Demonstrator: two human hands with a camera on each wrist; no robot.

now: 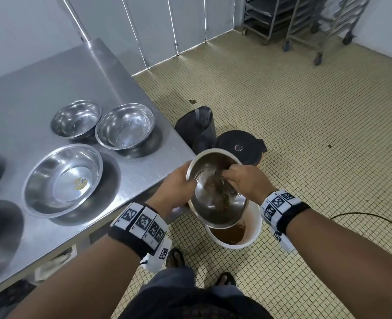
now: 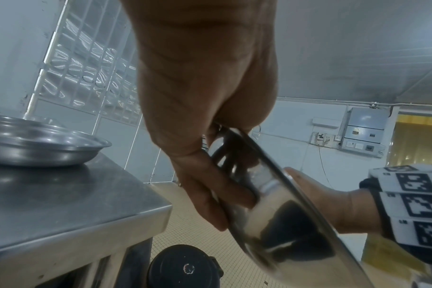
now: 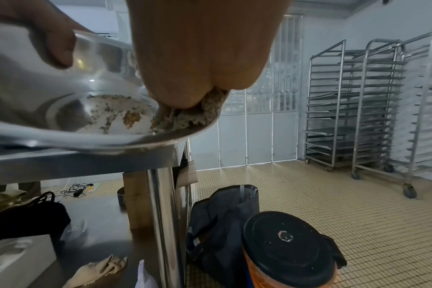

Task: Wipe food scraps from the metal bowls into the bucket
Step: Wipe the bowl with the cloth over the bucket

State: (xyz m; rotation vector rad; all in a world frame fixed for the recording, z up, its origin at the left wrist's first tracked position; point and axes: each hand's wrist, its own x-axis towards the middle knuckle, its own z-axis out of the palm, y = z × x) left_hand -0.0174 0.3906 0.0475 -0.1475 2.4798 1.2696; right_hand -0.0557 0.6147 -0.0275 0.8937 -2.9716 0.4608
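Observation:
A metal bowl point(image 1: 215, 199) is held tilted over a white bucket point(image 1: 257, 226) that stands on the floor with brown slop in it. My left hand point(image 1: 181, 183) grips the bowl's left rim, thumb inside and fingers point(image 2: 210, 194) on the outer wall of the bowl point(image 2: 284, 224). My right hand point(image 1: 229, 178) reaches into the bowl with fingers curled round a clump of food scraps point(image 3: 185, 117) near the lower rim. More crumbs stick to the bottom of the bowl point(image 3: 62, 97). The bowl hides part of the bucket.
On the steel table point(image 1: 41, 88) to my left sit three shiny metal bowls point(image 1: 76, 118) point(image 1: 124, 126) point(image 1: 64, 178). A black-lidded container point(image 1: 238, 147) and a dark bag point(image 1: 196, 127) stand beyond the bucket. Wheeled racks point(image 1: 316, 24) line the far wall. A cable point(image 1: 362, 215) lies on the tiles.

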